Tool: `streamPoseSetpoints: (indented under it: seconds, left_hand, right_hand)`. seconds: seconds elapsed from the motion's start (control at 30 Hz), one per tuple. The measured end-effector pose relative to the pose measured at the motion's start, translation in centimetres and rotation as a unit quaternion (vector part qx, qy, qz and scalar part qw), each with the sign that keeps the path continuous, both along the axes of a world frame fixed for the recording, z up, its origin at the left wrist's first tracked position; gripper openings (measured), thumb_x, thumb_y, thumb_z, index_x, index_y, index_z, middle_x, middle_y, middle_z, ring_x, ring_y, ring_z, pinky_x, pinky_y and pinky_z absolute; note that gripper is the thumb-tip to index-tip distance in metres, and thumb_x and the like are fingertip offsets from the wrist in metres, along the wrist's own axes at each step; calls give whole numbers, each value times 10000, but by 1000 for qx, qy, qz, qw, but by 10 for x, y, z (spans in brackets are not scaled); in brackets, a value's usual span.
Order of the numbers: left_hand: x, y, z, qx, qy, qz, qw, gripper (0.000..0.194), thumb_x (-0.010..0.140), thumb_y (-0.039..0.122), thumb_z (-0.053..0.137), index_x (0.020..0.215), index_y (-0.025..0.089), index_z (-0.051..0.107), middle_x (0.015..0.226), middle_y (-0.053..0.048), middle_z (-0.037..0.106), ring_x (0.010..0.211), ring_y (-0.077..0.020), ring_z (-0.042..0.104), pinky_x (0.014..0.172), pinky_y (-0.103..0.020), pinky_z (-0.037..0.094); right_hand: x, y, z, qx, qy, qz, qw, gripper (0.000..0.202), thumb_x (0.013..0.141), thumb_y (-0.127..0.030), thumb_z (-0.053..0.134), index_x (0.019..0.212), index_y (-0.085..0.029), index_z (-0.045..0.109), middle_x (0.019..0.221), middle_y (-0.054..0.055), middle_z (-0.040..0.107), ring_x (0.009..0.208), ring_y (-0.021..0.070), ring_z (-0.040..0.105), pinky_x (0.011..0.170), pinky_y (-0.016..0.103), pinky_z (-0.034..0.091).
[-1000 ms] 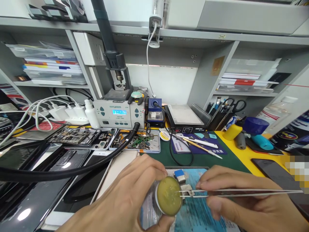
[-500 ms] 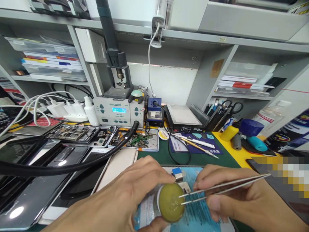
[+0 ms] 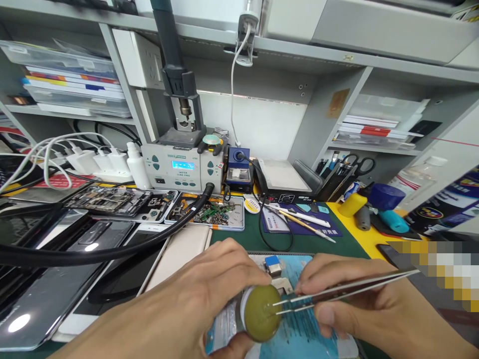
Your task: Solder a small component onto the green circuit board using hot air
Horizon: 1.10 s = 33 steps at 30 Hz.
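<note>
My left hand grips a small round jar by its sides, tilting its open face toward me. Olive-green paste fills the jar. In my right hand a pair of metal tweezers is pinched between thumb and fingers, lying nearly level. Its two tips, slightly apart, meet the paste near the middle. Whether they hold anything is too small to make out. Below both hands lies a stained light-blue work mat. Behind the jar stands a small metal piece with a blue top, partly hidden.
Phones lie at left, crossed by a thick black hose from the rework station. A tray of circuit parts, a heating plate and brushes sit behind my hands. Bottles stand at right.
The jar and the tweezer tips have shifted slightly left together in view. The view itself has also moved a little. Both grips stay the same.
</note>
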<state>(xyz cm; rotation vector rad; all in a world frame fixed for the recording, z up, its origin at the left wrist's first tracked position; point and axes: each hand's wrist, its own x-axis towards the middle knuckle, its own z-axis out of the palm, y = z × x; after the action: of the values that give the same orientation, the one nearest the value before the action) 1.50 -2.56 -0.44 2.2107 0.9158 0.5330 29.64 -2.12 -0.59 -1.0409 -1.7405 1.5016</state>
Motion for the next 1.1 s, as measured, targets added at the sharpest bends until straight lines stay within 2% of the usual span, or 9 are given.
streamPoseSetpoints:
  seconds: [0.27, 0.47, 0.6, 0.77, 1.1]
  left_hand:
    - [1, 1, 2, -15, -5, 5, 1000, 534, 743, 19, 675, 1140, 365, 588, 1135, 79, 614, 1142, -135, 542, 1013, -229, 463]
    - [1, 4, 5, -12, -7, -4, 1000, 504, 762, 28, 679, 1149, 339, 585, 1123, 87, 604, 1126, -100, 536, 1005, -190, 441]
    - [0, 3, 4, 11, -9, 17, 1000, 526, 761, 77, 709, 1198, 339, 579, 1167, 82, 613, 1161, -99, 550, 1035, -186, 446]
    - [0, 0, 1, 40, -6, 29, 999, 550, 736, 116, 742, 1231, 304, 595, 1193, 51, 641, 1189, -120, 576, 1048, -203, 478]
    - [2, 1, -6, 123, -2, 63, 990, 521, 746, 179, 757, 1237, 254, 599, 1171, 8, 663, 1158, -150, 613, 1019, -230, 522]
  right_hand:
    - [-2, 0, 5, 45, -35, -4, 998, 108, 891, -227, 773, 949, -302, 825, 945, 16, 723, 675, 127, 681, 608, 198, 589]
    - [-5, -1, 5, 49, -34, -19, 998, 109, 886, -224, 777, 922, -315, 826, 919, -6, 720, 646, 100, 686, 577, 151, 578]
    - [-2, 0, 1, 81, -42, -36, 995, 144, 879, -222, 783, 950, -341, 823, 932, -3, 731, 641, 106, 692, 570, 156, 575]
    - [1, 1, 0, 160, -68, -33, 984, 198, 858, -195, 795, 959, -364, 821, 942, 8, 768, 833, 183, 741, 672, 193, 609]
    - [-6, 1, 11, 248, -91, -46, 963, 279, 786, -168, 836, 948, -395, 828, 874, -29, 816, 756, 171, 772, 660, 162, 627]
